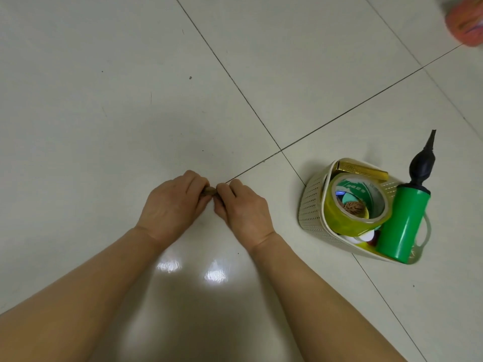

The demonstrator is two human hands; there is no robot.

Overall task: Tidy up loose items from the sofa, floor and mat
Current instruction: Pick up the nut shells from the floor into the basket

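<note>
Both bare forearms reach in from the bottom corners of the frame and meet just below its centre, low over the pale tiled floor (104, 100). The left hand (172, 205) lies palm down with its knuckles up and its fingers curled inward to the right. The right hand (243, 210) mirrors it, fingers curled to the left. Between the two sets of fingertips sits a small brown thing (210, 191), pinched from both sides; most of it is hidden, so what it is cannot be told. The wrists are bent slightly back and the forearms spread wide apart toward the lower edge.

At the right of the frame, well apart from the hands, a pale perforated basket (311, 205) stands on the floor. Inside it a large roll of yellowish tape (339, 220) leans, with a brown pit (353, 206) seen through its hole. A gold box (362, 169) lies across the far rim. A green hand pump (402, 220) with a black nozzle stands tilted in the basket's right end. A blurred orange thing (465, 22) fills the upper right corner.
</note>
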